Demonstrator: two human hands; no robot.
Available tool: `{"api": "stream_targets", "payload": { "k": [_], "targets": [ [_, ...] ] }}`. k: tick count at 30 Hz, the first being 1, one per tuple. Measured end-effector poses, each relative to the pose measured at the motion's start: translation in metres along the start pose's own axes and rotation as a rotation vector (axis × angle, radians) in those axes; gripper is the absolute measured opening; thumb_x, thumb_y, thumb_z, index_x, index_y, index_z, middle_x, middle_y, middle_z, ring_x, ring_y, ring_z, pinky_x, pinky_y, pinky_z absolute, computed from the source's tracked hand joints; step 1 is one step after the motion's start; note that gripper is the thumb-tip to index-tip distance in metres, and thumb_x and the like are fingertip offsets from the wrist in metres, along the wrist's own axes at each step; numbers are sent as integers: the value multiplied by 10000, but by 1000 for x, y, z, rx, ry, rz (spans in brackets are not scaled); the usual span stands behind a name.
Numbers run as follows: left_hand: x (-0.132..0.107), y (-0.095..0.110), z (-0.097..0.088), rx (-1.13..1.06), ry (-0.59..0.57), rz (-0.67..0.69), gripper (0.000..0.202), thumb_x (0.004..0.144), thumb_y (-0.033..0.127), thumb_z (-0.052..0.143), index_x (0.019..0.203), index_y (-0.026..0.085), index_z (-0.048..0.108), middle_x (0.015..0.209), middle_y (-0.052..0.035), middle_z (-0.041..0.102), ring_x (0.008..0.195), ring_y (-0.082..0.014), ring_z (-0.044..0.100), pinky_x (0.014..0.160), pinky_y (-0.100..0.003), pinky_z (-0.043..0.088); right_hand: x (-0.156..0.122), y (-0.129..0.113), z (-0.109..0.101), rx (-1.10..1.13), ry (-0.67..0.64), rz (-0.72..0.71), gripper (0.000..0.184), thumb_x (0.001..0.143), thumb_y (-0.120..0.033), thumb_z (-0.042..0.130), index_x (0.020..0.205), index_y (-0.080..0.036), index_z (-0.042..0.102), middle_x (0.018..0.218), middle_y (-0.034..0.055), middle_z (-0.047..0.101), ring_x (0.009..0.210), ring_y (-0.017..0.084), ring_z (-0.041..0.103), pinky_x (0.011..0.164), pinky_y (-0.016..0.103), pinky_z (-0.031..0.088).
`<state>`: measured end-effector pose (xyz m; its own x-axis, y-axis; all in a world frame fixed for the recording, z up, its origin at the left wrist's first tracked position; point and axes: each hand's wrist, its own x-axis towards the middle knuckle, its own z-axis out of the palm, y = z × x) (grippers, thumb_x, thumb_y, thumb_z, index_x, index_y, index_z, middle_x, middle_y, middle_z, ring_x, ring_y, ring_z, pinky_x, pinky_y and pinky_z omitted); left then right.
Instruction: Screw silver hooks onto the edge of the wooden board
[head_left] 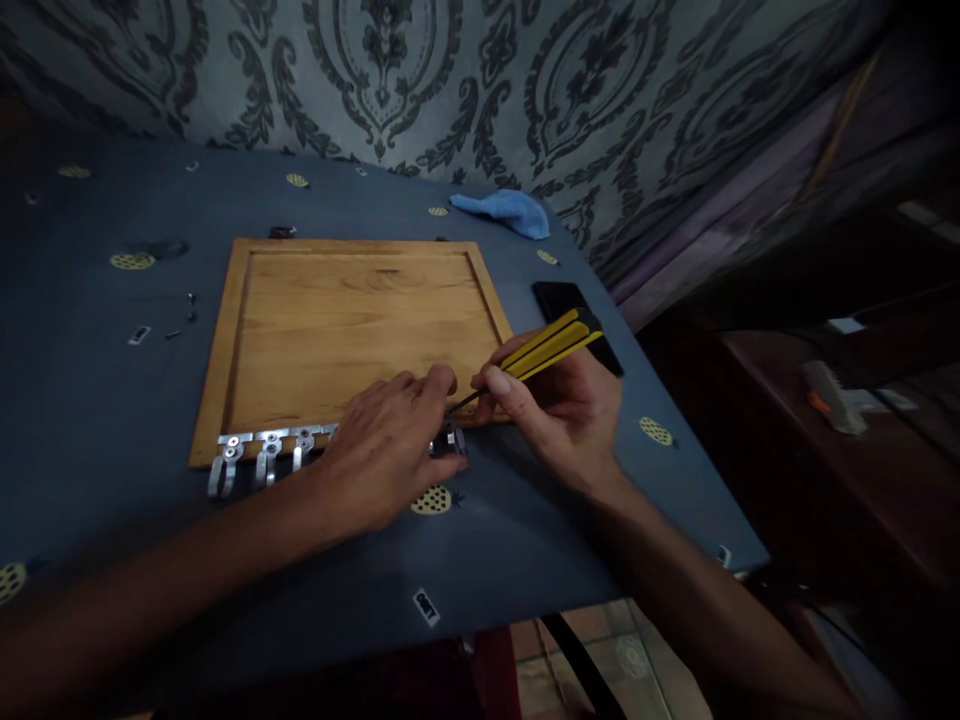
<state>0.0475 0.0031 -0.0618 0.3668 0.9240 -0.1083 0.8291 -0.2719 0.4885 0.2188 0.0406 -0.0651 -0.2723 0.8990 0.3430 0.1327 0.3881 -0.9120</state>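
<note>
A wooden board [352, 330] with a raised rim lies on the blue table [90, 400]. A metal hook rail [262, 455] runs along the board's near edge. My left hand [390, 450] rests on the rail's right part, fingers curled and pressing it down. My right hand [562, 405] is closed round a yellow and black screwdriver [551, 345], whose tip points down at the rail's right end, just beside my left fingertips.
A blue cloth [502, 212] lies at the table's far edge by the patterned wall. A black phone [570, 310] lies right of the board. Small screws [187, 310] sit left of the board. The table's right edge drops off to dark furniture [825, 400].
</note>
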Motion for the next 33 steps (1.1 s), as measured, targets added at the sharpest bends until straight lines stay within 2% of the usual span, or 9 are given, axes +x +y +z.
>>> {"api": "stream_targets", "payload": {
  "k": [4, 10, 13, 16, 20, 23, 27, 29, 33],
  "targets": [
    [-1, -1, 0, -6, 16, 6, 439, 849, 356, 724, 1115, 218, 404, 1116, -77, 641, 1050, -298, 613, 856, -446, 506, 2, 1, -2, 22, -45, 27, 264, 857, -454, 750, 956, -249, 616, 791, -23, 663, 558, 130, 647, 539, 283, 574],
    [0, -1, 0, -3, 16, 16, 425, 855, 351, 720, 1105, 208, 408, 1112, -87, 641, 1046, -295, 613, 854, -445, 508, 6, -3, -9, 36, -179, 27, 268, 958, -475, 612, 1105, -252, 639, 802, -5, 668, 631, 153, 680, 641, 322, 593],
    [0, -1, 0, -12, 7, 4, 458, 851, 353, 730, 1138, 192, 411, 1140, -104, 637, 1073, -307, 615, 873, -456, 511, 7, -7, -7, 37, -152, 23, 270, 898, -492, 689, 1001, -243, 677, 877, 3, 679, 560, 115, 634, 548, 281, 568],
    [0, -1, 1, -24, 9, 3, 507, 847, 347, 737, 1191, 179, 404, 1179, -119, 635, 1130, -321, 602, 919, -475, 508, 8, -9, -4, 34, -93, -3, 258, 837, -476, 761, 869, -230, 690, 785, -11, 672, 468, 82, 541, 432, 239, 504],
    [-1, -1, 1, -31, 6, 16, 526, 856, 329, 727, 1229, 173, 390, 1218, -127, 633, 1174, -321, 590, 947, -479, 506, 9, -11, -2, 85, -60, 11, 273, 777, -443, 822, 761, -225, 659, 770, -3, 692, 471, 86, 547, 417, 228, 514],
    [-1, 0, 1, -13, 5, 18, 530, 859, 338, 724, 1232, 184, 380, 1218, -124, 635, 1176, -318, 589, 949, -474, 505, 9, -12, -6, 99, -76, 69, 298, 767, -434, 836, 939, -250, 678, 833, -3, 717, 523, 109, 612, 491, 250, 571],
    [1, 0, -1, -2, 4, 25, 448, 865, 346, 712, 1149, 205, 395, 1144, -99, 651, 1089, -296, 612, 893, -449, 513, 7, -11, -12, 97, -152, 65, 345, 885, -479, 711, 1170, -285, 688, 931, 25, 726, 609, 145, 664, 633, 339, 624],
    [1, -1, -1, -10, 8, 32, 433, 863, 337, 713, 1129, 209, 396, 1143, -95, 652, 1083, -294, 612, 884, -446, 512, 7, -10, -13, 95, -159, 59, 296, 904, -478, 684, 1136, -298, 717, 957, 29, 728, 641, 156, 668, 628, 351, 624],
    [1, -1, -1, -20, 24, 26, 465, 851, 341, 731, 1145, 216, 393, 1173, -91, 646, 1121, -307, 597, 902, -462, 505, 8, -10, -10, 39, -83, -12, 216, 812, -474, 780, 872, -267, 757, 902, 33, 741, 602, 147, 621, 432, 263, 526]
  ]
}}
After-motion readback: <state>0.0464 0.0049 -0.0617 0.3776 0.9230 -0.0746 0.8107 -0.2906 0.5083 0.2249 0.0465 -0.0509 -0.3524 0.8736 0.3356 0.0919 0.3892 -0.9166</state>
